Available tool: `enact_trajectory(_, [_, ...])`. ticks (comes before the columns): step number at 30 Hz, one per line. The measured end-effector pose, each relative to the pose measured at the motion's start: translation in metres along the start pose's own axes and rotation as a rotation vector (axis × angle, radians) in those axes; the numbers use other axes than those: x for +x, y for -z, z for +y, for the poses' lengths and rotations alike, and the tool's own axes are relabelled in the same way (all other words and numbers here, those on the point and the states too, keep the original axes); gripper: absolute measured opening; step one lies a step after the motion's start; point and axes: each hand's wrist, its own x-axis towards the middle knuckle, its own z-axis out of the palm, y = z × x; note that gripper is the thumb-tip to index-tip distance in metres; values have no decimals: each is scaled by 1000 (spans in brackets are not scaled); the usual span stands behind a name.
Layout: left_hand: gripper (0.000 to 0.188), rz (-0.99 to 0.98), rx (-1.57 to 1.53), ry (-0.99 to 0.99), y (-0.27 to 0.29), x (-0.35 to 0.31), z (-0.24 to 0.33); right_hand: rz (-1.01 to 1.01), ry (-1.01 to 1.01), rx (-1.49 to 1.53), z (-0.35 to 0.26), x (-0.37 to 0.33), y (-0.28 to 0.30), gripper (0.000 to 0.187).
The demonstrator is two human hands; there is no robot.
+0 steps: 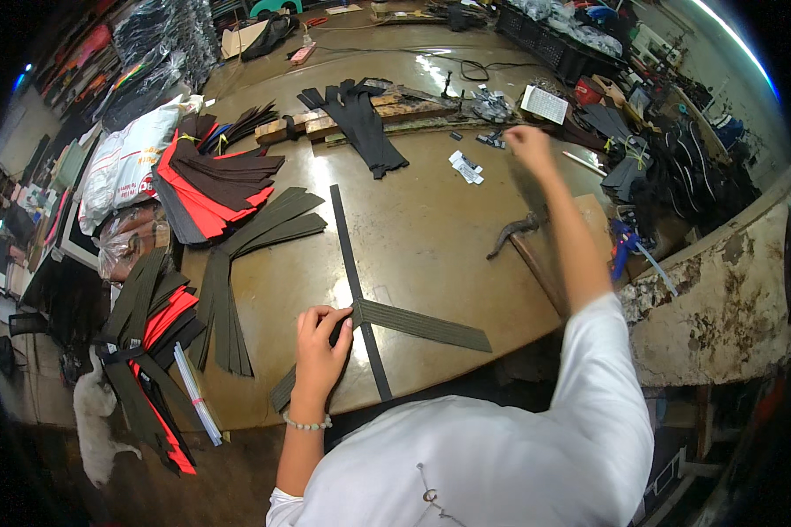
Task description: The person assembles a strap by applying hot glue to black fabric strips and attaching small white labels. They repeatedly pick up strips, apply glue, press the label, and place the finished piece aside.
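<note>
On the table in front of me, my left hand [323, 341] pinches a dark olive ribbed strap [426, 325] at a folded joint. One end of this strap points right; its other end passes under my hand toward the table's near edge. A narrow black strip [344, 241] runs lengthwise beneath the joint, crossing it. My right hand [529, 147] is stretched to the far right, its fingertips drawn together beside small black pieces [490, 140]; whatever they hold is too small to make out. White labels [466, 167] lie just left of it.
Bundles of olive straps [228, 272] and brown and red straps [215, 180] lie at left. Black straps [360, 127] rest against wooden bars [395, 110]. A hammer [536, 263] and blue-handled tool [626, 244] lie right. A white cat [94, 422] is on the floor.
</note>
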Motion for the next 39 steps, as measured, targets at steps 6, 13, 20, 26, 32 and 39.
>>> enact_trajectory(6, [19,6,15,2,-1,-1,-1,-78,-205,-38,-17,39,-113,19])
enact_trajectory(13, [16,13,9,-15,0,1,0,-61,-193,142,-36,29,-83,16])
enact_trajectory(20, [16,14,20,-4,-8,-4,4,-293,-192,737,-131,-87,-5,16])
enact_trajectory(26, [16,19,7,-12,-7,-3,4,-495,-136,834,-231,-235,-14,18])
enact_trajectory(32, [16,5,14,-68,-7,-2,-2,-321,152,485,-253,-260,-41,13])
enact_trajectory(39, [32,-115,25,-167,28,-27,22,-355,155,510,-251,-257,-44,13])
